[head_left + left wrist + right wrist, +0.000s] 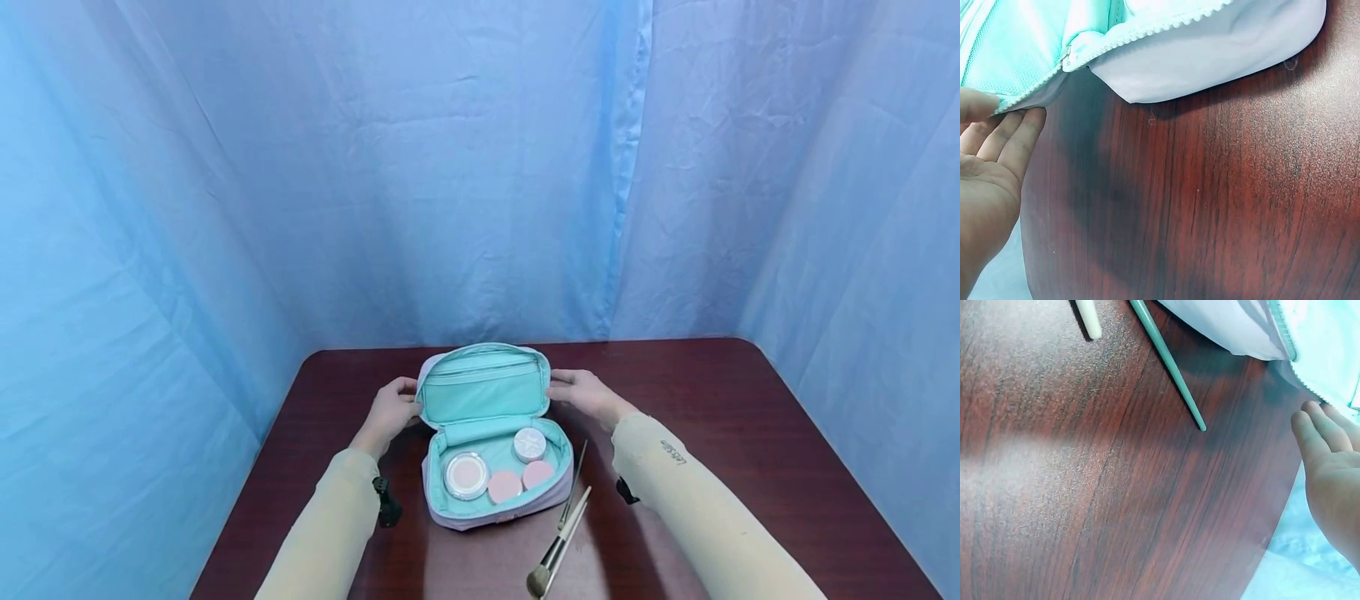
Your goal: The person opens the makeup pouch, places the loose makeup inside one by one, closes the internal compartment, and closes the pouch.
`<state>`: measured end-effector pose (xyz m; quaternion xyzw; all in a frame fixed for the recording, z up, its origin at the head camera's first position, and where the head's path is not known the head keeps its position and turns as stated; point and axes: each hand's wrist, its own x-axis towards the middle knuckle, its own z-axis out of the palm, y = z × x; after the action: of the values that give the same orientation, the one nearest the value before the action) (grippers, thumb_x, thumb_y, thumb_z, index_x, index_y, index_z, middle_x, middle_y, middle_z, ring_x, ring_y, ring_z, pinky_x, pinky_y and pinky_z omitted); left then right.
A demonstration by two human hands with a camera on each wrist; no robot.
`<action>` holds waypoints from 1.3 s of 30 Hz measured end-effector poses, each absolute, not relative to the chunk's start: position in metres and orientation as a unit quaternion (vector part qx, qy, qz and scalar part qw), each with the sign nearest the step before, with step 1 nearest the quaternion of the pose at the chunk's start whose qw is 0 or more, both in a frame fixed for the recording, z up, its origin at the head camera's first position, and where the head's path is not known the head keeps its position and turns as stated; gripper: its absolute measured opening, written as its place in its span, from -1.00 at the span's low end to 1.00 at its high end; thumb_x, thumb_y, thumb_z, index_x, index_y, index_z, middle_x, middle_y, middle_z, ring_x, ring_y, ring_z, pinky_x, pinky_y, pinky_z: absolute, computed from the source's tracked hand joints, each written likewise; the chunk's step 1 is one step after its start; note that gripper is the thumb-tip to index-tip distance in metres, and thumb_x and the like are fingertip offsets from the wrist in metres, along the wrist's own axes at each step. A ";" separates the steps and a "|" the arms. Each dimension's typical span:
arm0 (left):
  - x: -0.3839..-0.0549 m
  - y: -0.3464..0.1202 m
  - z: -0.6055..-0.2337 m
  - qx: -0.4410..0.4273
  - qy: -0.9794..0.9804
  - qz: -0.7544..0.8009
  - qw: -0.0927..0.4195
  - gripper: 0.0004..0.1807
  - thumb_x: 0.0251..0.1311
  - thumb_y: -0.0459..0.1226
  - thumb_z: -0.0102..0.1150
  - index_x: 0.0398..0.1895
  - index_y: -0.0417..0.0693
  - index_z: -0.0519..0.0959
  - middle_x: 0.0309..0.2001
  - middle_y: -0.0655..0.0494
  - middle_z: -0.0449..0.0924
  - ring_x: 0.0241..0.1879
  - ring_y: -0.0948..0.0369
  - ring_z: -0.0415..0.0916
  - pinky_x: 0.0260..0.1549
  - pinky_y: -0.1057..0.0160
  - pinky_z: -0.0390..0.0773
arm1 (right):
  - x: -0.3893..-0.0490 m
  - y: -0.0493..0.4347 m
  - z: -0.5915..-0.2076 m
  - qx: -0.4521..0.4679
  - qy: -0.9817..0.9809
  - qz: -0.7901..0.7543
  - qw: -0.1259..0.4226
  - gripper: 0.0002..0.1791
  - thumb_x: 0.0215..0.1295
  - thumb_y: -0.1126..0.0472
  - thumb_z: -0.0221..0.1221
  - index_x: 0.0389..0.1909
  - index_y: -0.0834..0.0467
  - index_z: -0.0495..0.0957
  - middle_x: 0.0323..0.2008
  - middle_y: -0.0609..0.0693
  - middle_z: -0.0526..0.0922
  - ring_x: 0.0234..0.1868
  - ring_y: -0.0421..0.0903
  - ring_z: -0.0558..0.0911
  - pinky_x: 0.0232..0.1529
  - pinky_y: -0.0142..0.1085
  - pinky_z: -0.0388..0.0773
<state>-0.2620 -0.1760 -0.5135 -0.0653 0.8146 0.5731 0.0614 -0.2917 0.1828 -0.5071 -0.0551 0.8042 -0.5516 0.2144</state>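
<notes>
A makeup bag (491, 442), lilac outside and mint inside, lies unzipped with its lid (483, 392) raised at the back. My left hand (390, 412) pinches the lid's left edge, thumb on the inner side and fingers (1013, 140) behind. At the lid's right edge, my right hand (588, 396) holds with straight fingers (1316, 437) close along the zipper; its thumb is out of the right wrist view. Inside the bag are a round compact (467, 476), a white-lidded jar (529, 445) and two pink round pieces (505, 487).
Makeup brushes lie on the dark wooden table (315, 500) right of the bag: a thin one (576, 479) beside its side and a fuller brush (555, 554) with another pale handle nearer the front. Blue curtains (480, 167) enclose the table at the back and sides.
</notes>
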 end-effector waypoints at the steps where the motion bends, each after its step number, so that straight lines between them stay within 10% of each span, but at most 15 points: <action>1: -0.262 -0.176 -0.513 -0.063 0.813 0.575 0.062 -0.53 0.26 -0.46 0.11 0.26 -0.18 0.48 0.08 -0.17 0.62 0.03 0.02 0.63 0.06 -0.05 0.64 | -0.292 0.183 -0.507 -0.055 0.799 -0.560 0.211 -0.29 0.57 0.14 0.06 0.59 0.29 0.05 0.51 0.30 0.24 0.51 0.24 0.26 0.49 0.14 0.17; 14: -0.265 -0.173 -0.505 -0.056 0.815 0.574 0.050 -0.54 0.42 -0.08 0.21 0.27 -0.10 0.52 0.13 -0.11 0.63 0.13 0.01 0.58 0.24 -0.14 0.49 | -0.289 0.184 -0.504 -0.038 0.784 -0.591 0.183 -0.43 0.50 0.18 0.17 0.44 0.31 0.37 0.39 0.27 0.44 0.40 0.20 0.44 0.42 0.14 0.31; 39: -0.268 -0.166 -0.499 -0.070 0.808 0.584 0.038 -0.68 0.35 -0.15 0.28 0.04 -0.15 0.65 -0.09 -0.05 0.70 -0.07 0.07 0.59 0.17 -0.13 0.51 | -0.296 0.196 -0.501 -0.049 0.765 -0.630 0.123 -0.59 0.48 0.19 0.19 0.23 0.33 0.57 0.04 0.34 0.70 0.10 0.20 0.70 0.14 -0.01 0.63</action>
<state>-0.2685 -0.1658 -0.4985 -0.0702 0.8079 0.5839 0.0380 -0.2960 0.1955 -0.5011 -0.0486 0.7654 -0.6299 0.1226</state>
